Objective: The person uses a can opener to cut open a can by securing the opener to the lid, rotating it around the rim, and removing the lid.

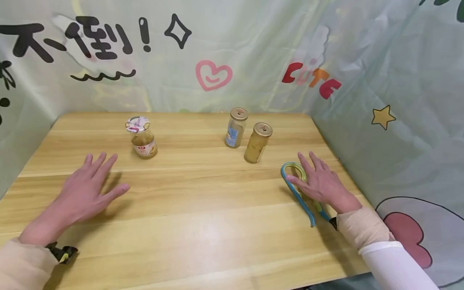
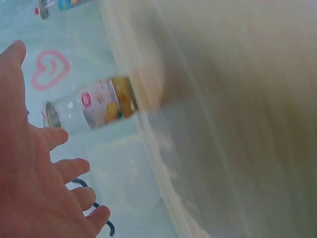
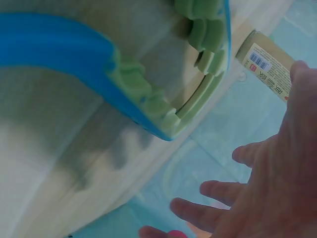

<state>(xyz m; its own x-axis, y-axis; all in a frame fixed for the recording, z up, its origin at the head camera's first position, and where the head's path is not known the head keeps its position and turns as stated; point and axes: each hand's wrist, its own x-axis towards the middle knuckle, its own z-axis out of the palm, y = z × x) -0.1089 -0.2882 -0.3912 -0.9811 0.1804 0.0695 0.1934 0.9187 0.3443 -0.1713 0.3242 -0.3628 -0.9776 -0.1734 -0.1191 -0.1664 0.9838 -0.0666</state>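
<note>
My left hand [image 1: 85,191] is spread above the left side of the wooden table. Beyond its fingertips stands a glass jar [image 1: 144,143] with a patterned lid and fruit label, the nearest thing to it; the left wrist view shows this jar [image 2: 104,104] apart from the fingers. My right hand [image 1: 320,183] hovers with fingers spread over a blue and yellow-green jar opener [image 1: 299,198], hiding part of it. In the right wrist view, the opener [image 3: 44,42] has a ridged green inner side, and the fingers stay clear of it. Neither hand holds anything.
At the back right of the table [image 1: 203,237] stand two more jars with gold lids: one with a blue label [image 1: 233,135], one with yellowish contents [image 1: 255,148]. A printed cloth [image 1: 253,44] hangs behind the table and along its sides.
</note>
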